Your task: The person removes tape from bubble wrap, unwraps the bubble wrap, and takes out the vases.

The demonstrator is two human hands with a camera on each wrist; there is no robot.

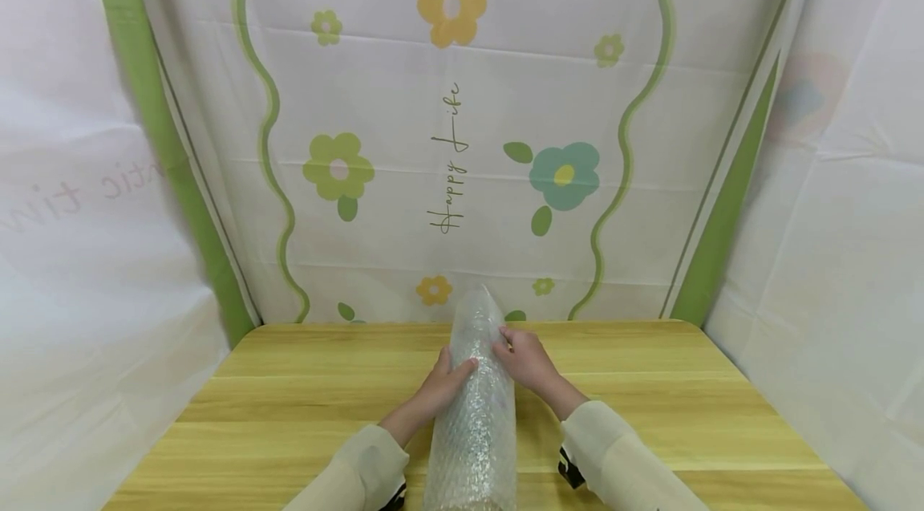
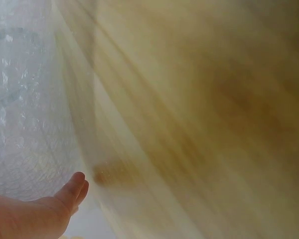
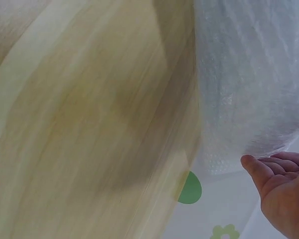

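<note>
Wood grain [image 1: 318,423] stripes the yellowish table [image 1: 650,383], which meets a white backdrop [image 1: 390,94] at its far edge (printed with flowers [image 1: 586,174] and sideways "Happy Life" lettering [image 1: 449,166]), and pale cloths [image 1: 94,270] hang at both sides. Down the table's middle lies a bubble-wrap bundle [image 1: 472,431]. The left hand [image 1: 439,389] rests on it, fingers straight; the right hand [image 1: 530,362] touches its right side, whether pinching I cannot tell.
</note>
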